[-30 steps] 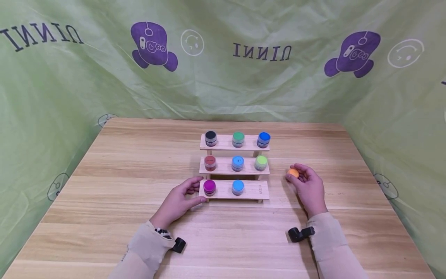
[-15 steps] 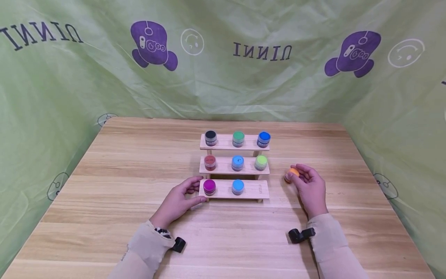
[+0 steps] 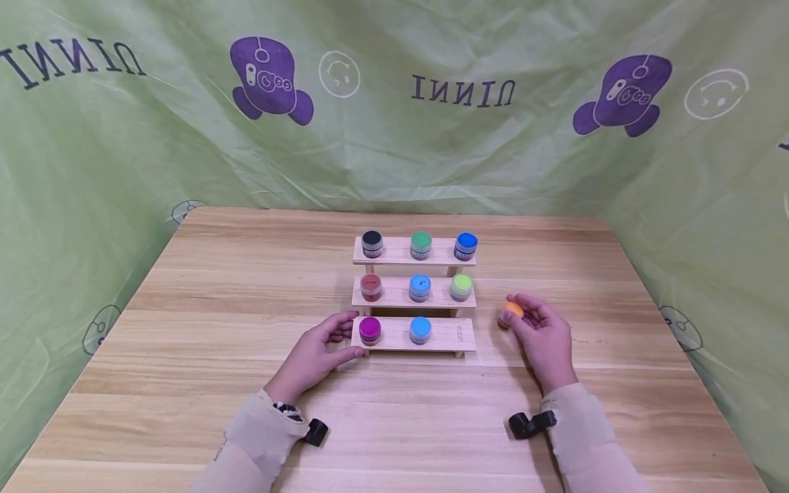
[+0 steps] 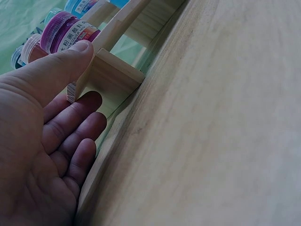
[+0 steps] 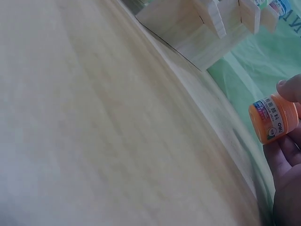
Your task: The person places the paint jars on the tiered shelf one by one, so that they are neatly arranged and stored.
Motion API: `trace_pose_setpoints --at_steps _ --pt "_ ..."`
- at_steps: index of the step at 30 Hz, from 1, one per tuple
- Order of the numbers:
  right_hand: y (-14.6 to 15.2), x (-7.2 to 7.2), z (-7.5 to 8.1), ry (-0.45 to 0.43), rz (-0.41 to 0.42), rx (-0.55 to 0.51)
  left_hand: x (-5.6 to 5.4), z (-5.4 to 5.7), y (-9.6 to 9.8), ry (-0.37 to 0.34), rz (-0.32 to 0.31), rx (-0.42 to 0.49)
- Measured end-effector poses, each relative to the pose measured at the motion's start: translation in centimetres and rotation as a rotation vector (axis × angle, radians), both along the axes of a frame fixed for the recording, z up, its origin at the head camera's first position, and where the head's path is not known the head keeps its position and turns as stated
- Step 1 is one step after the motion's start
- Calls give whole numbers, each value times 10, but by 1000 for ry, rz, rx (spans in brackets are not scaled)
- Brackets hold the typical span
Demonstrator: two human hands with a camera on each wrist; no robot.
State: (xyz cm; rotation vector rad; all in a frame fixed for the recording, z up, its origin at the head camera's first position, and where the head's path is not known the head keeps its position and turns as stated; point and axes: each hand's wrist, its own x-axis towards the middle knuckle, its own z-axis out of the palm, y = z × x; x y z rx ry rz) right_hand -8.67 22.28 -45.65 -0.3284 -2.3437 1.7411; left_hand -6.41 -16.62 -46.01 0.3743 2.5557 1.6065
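Observation:
My left hand (image 3: 317, 352) grips the left end of the lowest tier of a wooden three-tier display stand (image 3: 394, 345). In the left wrist view its thumb (image 4: 70, 66) lies along the board beside a purple paint jar (image 4: 61, 33), the other fingers curling below; the index finger is mostly hidden. My right hand (image 3: 545, 339) pinches an orange paint jar (image 5: 273, 120) between thumb and fingers, to the right of the stand. The jar is tilted in the right wrist view, held off the table. On the lowest tier sits a light blue jar (image 3: 420, 330) beside the purple one.
The middle tier carries a red-brown jar (image 3: 371, 287), a blue jar (image 3: 420, 288) and a lime jar (image 3: 461, 287). Up top stand a black jar (image 3: 372, 244), a green jar (image 3: 421, 245) and a dark blue jar (image 3: 465, 246). Green cloth (image 3: 370, 157) hangs behind the wooden table (image 3: 246, 274).
My right hand has shifted slightly left toward the stand, tilting the orange paint jar so more of its side shows. The left hand stays in place on the stand.

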Motion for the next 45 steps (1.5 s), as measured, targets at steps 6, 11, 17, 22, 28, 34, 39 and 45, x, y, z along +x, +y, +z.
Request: trace_pose_setpoints --at_steps 6,11,17,22,28,34,39,45 --pt "-5 5 2 14 36 16 0 0 0 1 0 1" --pt "-9 8 3 44 54 2 0 0 0 8 0 -5" --pt "-14 12 8 83 74 4 1 0 0 11 6 -15" --pt "-19 16 11 137 110 -23 1 2 0 9 6 -12" --pt "-22 19 16 175 143 -53 2 3 1 1 7 -13" --pt "-26 22 21 192 172 -59 1 2 0 5 5 -16" --pt "-28 24 23 196 194 -60 0 0 -1 18 0 -18" --pt "-33 27 25 209 231 -65 1 1 0 9 4 -13"
